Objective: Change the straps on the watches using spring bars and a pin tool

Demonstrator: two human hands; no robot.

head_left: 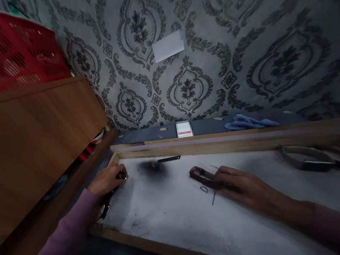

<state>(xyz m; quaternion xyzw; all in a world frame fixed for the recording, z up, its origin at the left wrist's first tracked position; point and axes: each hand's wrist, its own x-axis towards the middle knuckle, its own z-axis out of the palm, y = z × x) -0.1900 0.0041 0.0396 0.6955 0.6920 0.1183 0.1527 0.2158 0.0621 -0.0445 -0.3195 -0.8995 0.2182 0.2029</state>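
While the right hand's [236, 184] fingers clamp the brown loop [204, 181], its length slants leftward.

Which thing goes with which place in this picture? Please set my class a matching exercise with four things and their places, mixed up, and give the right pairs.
Things:
1. red basket
2. blue cloth
3. white paper
4. dark brown object

Places:
A. on the patterned wall
B. at the right hand, over the white surface
C. on top of the wooden cabinet
D. just beyond the far rim of the wooden frame

Right pairs: 1-C, 2-D, 3-A, 4-B
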